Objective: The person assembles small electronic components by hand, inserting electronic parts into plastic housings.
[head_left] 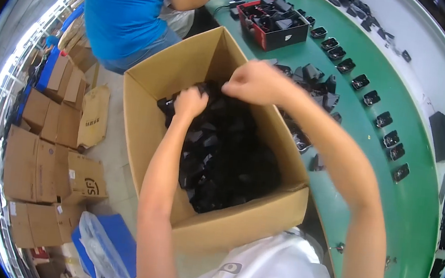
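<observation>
A deep open cardboard box [147,131] stands in front of me, partly filled with a heap of black plastic parts [204,159]. My left hand [191,102] reaches down inside it, fingers curled over a black plastic part [203,88] near the far left of the heap. Higher up, by the far right wall, my right hand [255,83] is closed with thumb and fingertips together, slightly blurred. Whatever may be between those fingertips is too small to make out.
On the green table [362,148] at right are a loose pile of black parts [315,86], a curved row of small black housings [371,97] and a red-and-black bin [273,27]. A person in a blue shirt [127,15] sits beyond the box. Stacked cartons [30,162] line the left.
</observation>
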Demonstrator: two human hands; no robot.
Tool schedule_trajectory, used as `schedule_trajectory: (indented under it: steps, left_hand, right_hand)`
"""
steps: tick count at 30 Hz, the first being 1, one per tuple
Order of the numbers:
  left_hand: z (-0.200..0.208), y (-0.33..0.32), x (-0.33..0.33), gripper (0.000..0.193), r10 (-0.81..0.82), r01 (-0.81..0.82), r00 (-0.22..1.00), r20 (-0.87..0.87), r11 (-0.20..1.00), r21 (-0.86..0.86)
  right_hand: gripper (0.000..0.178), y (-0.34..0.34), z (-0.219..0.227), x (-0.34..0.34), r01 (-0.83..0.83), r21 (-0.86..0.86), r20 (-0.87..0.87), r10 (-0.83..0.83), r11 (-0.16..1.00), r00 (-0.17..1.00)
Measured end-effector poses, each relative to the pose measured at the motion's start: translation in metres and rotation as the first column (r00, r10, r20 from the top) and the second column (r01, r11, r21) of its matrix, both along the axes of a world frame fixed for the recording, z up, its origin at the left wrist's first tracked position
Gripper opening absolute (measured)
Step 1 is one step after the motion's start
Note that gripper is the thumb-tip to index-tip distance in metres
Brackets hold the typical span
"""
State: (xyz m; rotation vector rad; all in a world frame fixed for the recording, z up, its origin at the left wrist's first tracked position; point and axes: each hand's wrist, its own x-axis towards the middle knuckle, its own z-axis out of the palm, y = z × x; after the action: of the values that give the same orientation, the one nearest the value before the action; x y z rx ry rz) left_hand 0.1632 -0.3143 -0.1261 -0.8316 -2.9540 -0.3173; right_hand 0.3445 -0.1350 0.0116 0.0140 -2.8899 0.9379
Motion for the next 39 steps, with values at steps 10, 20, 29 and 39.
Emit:
schedule_trajectory:
  steps: [10,20,29,39]
  left_hand:
    - [-0.099,-0.087,0.025,0.080,0.298,0.055,0.741,0.601,0.866,-0.497]
    - [-0.111,-0.102,0.019,0.105,0.342,0.022,0.376,0.861,0.926,-0.377]
    - [-0.104,-0.104,0.032,0.123,0.459,-0.195,0.145,0.877,0.882,-0.429]
    - [-0.094,-0.114,0.057,0.138,0.414,-0.441,-0.015,0.910,0.814,-0.378]
  right_hand:
    - [0.108,-0.023,-0.299,-0.033,0.253,0.012,0.760,-0.173,0.967,0.626]
    - [0.112,-0.012,-0.278,-0.041,0.010,0.119,0.834,-0.105,0.993,0.542]
    - [0.128,-0.003,-0.306,-0.025,0.143,-0.057,0.838,-0.031,0.988,0.545]
    - [0.135,-0.011,-0.300,-0.019,0.486,-0.392,0.891,0.191,0.781,0.412]
